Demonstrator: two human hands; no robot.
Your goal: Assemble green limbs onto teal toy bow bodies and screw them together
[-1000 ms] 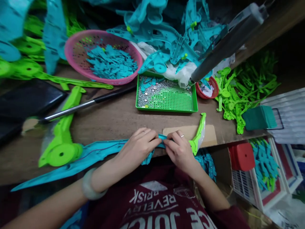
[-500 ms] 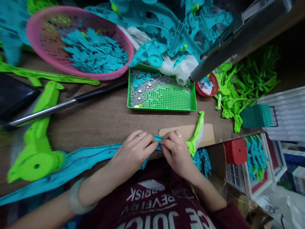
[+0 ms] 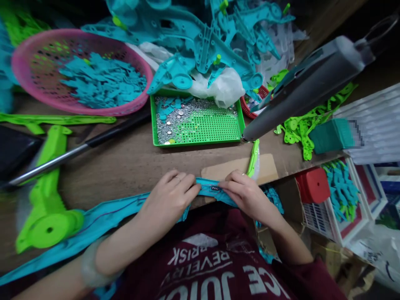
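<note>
A long blue plastic part (image 3: 114,212) with a thin dark wire along it lies across the table's front edge. My left hand (image 3: 171,193) pinches its upper rim near the middle. Farther right, my right hand (image 3: 246,193) has its fingers closed on the same part. Between the hands a small dark piece (image 3: 215,188) with light marks sits in the blue part. A big green part (image 3: 50,225) rests against the blue one at the left. Just behind my right hand, a slim green part (image 3: 253,160) lies on a piece of cardboard (image 3: 271,166).
A green tray (image 3: 200,145) of screws stands behind the hands. A pink basket (image 3: 146,68) of blue pieces is at the back left. A grey tool (image 3: 300,87) hangs over the tray's right corner. A metal rod (image 3: 56,162) lies left. Blue parts (image 3: 184,33) are piled behind.
My right hand has moved right along the blue part, away from my left hand, and the small dark piece now shows between them. The view has shifted, and the grey tool looks nearer and lower.
</note>
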